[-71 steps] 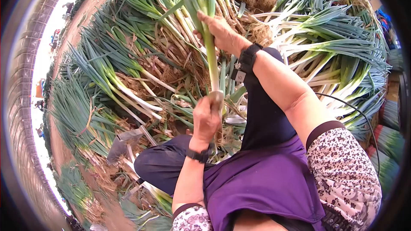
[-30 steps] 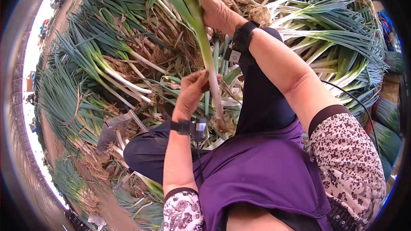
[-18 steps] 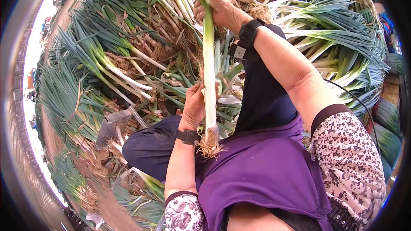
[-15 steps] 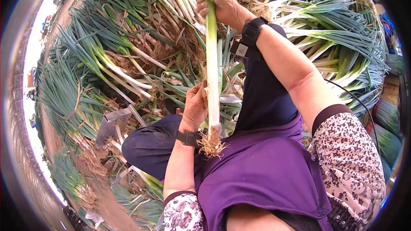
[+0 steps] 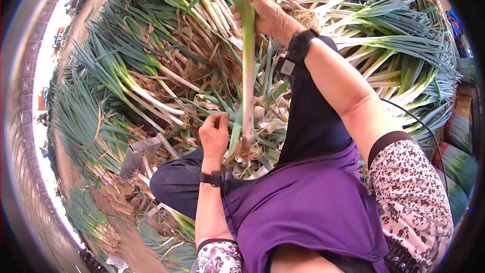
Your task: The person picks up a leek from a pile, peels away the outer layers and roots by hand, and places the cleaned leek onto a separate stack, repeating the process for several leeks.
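A long leek (image 5: 247,81) hangs upright in front of me, its white shaft and roots pointing down. My right hand (image 5: 265,15) is wrapped round its green upper part. Beside the lower shaft, my left hand (image 5: 214,134) is apart from the leek, thumb and fingers pinched together. What lies in that pinch, if anything, is too small to make out. A green leaf strip (image 5: 235,134) shows between the left hand and the leek's lower end. Its roots (image 5: 246,150) are slightly blurred.
Heaps of leeks (image 5: 121,78) lie on the left, and more leeks (image 5: 394,45) are piled on the right. A metal plate-like piece (image 5: 137,159) stands by my left knee (image 5: 174,179). Leaf scraps cover the ground between my legs. A cable runs along my right arm.
My left hand has come off the leek's shaft and moved left and slightly down. The leek's root end has shifted up and away from my lap. My right hand keeps its hold.
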Action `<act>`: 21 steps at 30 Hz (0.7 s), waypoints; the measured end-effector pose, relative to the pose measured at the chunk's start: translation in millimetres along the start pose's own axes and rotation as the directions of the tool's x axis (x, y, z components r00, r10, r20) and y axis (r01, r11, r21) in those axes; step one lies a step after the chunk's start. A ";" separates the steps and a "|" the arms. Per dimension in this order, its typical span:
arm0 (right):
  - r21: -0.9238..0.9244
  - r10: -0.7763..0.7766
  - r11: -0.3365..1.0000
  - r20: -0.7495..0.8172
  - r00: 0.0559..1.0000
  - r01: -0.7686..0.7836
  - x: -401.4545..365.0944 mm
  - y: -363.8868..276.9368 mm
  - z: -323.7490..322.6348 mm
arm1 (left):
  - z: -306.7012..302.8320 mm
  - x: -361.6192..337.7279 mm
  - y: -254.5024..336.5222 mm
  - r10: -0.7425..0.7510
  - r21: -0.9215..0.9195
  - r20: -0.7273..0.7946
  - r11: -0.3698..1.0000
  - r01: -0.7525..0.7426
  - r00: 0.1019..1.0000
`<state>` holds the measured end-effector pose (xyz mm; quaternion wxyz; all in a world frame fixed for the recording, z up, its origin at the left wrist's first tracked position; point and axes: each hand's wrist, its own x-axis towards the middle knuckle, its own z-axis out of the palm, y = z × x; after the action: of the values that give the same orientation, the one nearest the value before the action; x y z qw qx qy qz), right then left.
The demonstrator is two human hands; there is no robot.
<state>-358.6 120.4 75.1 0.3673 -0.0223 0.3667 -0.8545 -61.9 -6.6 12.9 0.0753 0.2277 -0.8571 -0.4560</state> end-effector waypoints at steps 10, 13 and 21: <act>-0.079 0.116 0.991 0.147 0.982 -0.105 -0.8 30.9 35.9 | -5.6 117.0 97.6 -0.033 -0.734 0.016 0.678 0.035 0.999; -0.110 0.195 0.978 0.188 0.963 -0.176 3.3 33.8 40.7 | -6.9 142.1 89.3 0.000 -0.856 0.116 0.506 0.100 0.993; -0.087 0.039 0.996 0.046 0.998 -0.035 6.5 50.0 44.3 | 14.8 127.5 83.7 -0.036 -0.848 0.181 0.500 0.174 0.983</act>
<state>-319.2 66.1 73.8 0.3905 -0.0515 0.3946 -0.8301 -206.7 -13.8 62.6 0.0906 0.1796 -0.5050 -0.8393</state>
